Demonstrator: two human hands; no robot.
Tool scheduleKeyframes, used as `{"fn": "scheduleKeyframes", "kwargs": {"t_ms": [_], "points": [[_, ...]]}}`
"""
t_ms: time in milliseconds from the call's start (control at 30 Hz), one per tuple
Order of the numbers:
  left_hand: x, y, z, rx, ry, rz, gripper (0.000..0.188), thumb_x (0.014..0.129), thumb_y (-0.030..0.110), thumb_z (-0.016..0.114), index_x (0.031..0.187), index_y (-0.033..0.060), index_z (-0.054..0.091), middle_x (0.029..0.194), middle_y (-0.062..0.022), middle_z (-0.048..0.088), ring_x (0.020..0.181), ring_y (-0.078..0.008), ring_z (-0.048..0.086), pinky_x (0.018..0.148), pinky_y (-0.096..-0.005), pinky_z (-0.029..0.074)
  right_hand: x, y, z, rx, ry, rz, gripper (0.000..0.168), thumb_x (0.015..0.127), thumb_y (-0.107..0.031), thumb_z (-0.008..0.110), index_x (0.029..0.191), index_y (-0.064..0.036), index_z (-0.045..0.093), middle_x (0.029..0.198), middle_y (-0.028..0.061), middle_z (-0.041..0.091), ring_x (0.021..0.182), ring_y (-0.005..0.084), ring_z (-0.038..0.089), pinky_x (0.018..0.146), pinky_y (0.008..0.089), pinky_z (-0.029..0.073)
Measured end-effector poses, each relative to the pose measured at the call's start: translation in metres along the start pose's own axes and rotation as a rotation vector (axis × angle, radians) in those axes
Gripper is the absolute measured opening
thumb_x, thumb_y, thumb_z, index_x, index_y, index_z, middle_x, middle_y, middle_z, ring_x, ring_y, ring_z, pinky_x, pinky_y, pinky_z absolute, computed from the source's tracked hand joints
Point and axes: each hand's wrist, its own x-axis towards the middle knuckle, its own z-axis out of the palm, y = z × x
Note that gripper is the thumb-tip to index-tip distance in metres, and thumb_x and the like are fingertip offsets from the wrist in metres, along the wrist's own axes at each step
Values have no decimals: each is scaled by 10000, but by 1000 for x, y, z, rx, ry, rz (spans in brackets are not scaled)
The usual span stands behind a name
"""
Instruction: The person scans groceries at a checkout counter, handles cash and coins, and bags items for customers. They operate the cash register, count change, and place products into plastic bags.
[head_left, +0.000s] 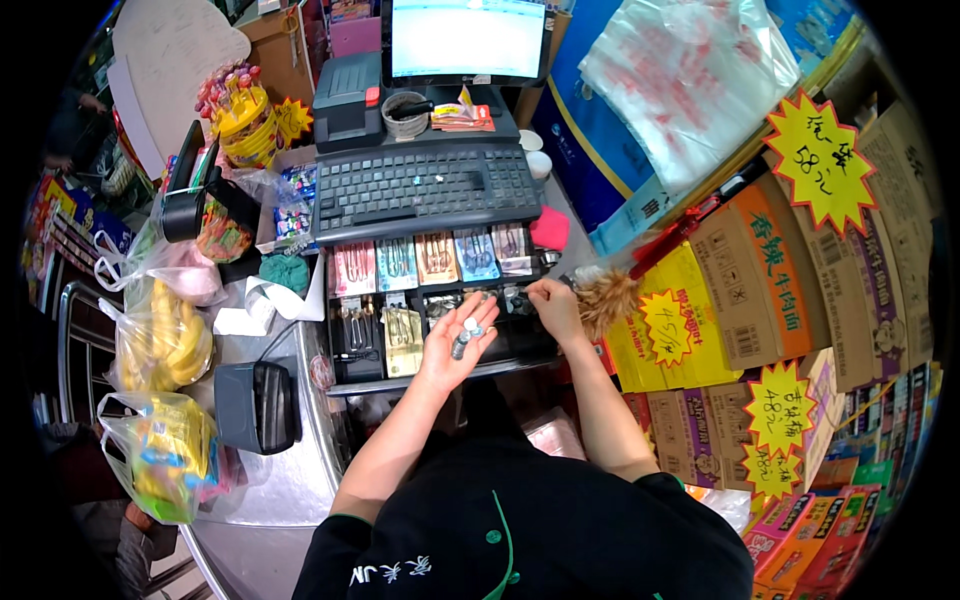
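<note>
My left hand is held palm up over the front of the cash drawer, with several coins lying on the palm. My right hand is at the drawer's right side, fingertips bent down by a compartment of coins; whether they hold a coin cannot be told. Sorted banknotes lie under wire clips in the back row. A yellowish banknote stack sits in a front compartment. Behind the drawer are a black keyboard and a lit monitor.
Plastic bags of bananas and packaged goods stand on the metal counter at left, beside a grey scanner-like device. Cardboard cartons and a feather duster are at right. People are partly visible at the left edge.
</note>
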Motion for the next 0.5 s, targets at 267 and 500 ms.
{"fn": "scheduleKeyframes", "kwargs": {"t_ms": [267,500], "points": [[-2,-1,3,-55,39,25,497,936,253,377,1385,44,338,1328,-180,428,1218,-290,417,980,-415,382,-20,-63,6,31,-320,-120,195,738,-71,674,922,-23,635,856,110,573,750,251,594,682,346,484],[-1,0,-2,-191,-31,-1,492,929,232,405,1380,46,341,1200,-174,493,1039,-267,485,862,-324,421,-46,-64,37,38,-244,-285,127,753,-38,620,875,-38,584,882,106,526,787,313,565,680,364,467]]}}
